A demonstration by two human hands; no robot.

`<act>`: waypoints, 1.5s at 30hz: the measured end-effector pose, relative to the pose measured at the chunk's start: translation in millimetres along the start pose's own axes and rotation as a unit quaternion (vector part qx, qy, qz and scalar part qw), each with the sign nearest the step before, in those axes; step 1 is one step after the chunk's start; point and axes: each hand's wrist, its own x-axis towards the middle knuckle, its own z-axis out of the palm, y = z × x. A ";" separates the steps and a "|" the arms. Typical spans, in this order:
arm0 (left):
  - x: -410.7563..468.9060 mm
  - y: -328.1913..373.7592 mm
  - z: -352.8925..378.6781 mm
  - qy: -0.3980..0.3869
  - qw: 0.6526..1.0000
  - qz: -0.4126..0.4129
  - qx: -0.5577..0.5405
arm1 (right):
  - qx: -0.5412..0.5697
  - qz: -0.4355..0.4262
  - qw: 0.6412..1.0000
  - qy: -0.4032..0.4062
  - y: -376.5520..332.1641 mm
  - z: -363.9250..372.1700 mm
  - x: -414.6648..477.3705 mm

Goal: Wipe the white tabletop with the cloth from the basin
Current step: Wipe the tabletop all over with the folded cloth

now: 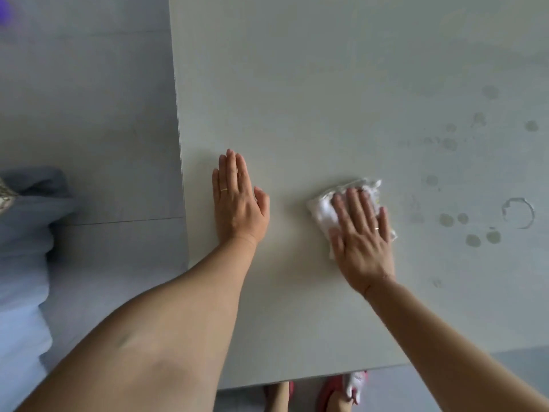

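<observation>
Right hand (361,233) flat, fingers spread, pinning crumpled white cloth (322,211) on white tabletop (297,84), left hand (237,200) open and empty; best push evenly right over dried spots (473,239).

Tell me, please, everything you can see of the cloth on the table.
The cloth is white, soft-looking and crumpled into a loose wad, with a frayed edge at its far side. It lies flat on the white tabletop, pressed under the right hand, whose spread fingers cover most of it; only its left, far and right edges show. Round marks dot the tabletop to its right. The left hand rests apart from it.
</observation>
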 end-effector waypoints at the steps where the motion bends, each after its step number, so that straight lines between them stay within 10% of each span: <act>1: -0.1 0.0 -0.2 0.000 1.000 -0.002 0.002 | 0.005 0.044 0.999 0.001 3.2 -2.5 1.6; 5: -2.1 -0.2 -2.5 -0.018 1.000 -0.008 0.016 | 0.059 0.105 0.993 0.009 -33.1 8.4 -16.2; 12: -57.4 1.7 -22.1 0.017 1.000 -0.018 -0.010 | -0.009 -0.162 0.986 -0.032 -41.4 21.3 -81.8; 20: -172.9 2.6 -12.2 -0.085 0.994 0.066 0.023 | 0.046 0.090 0.995 -0.009 -31.9 15.1 -72.0; 28: -173.4 0.9 -12.9 -0.068 0.995 0.067 -0.017 | 0.010 -0.114 0.993 -0.022 -50.4 32.6 -143.4; 35: -175.1 2.8 -11.4 -0.041 0.997 0.065 -0.019 | 0.058 0.082 0.995 -0.017 -40.3 28.0 -139.9; 45: -175.1 4.6 -9.7 -0.029 0.998 0.049 0.011 | 0.076 -0.048 0.996 -0.010 -71.0 24.0 -174.7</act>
